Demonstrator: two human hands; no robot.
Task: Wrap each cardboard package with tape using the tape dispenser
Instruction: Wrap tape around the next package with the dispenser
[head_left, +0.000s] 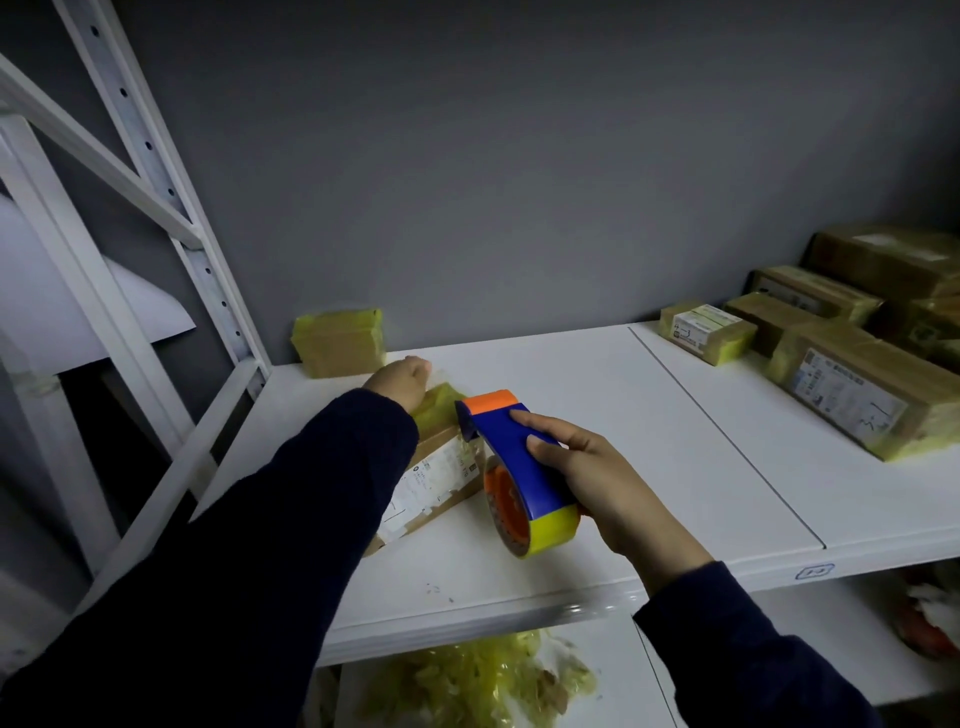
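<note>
A long cardboard package (441, 475) with a white label lies on the white shelf (597, 415), its far end wrapped in yellow tape. My left hand (400, 382) rests on that far end, fingers closed over it; my dark sleeve hides the package's left side. My right hand (587, 467) grips a blue, orange and yellow tape dispenser (514, 470), whose orange front edge sits against the package's top right side. A roll of yellow tape (550, 530) is on the dispenser.
A small taped package (340, 340) stands against the grey back wall. Several taped cardboard packages (852, 384) crowd the shelf's right end. White rack posts (156, 171) rise at left. Crumpled yellow tape scraps (478, 675) lie on the lower shelf.
</note>
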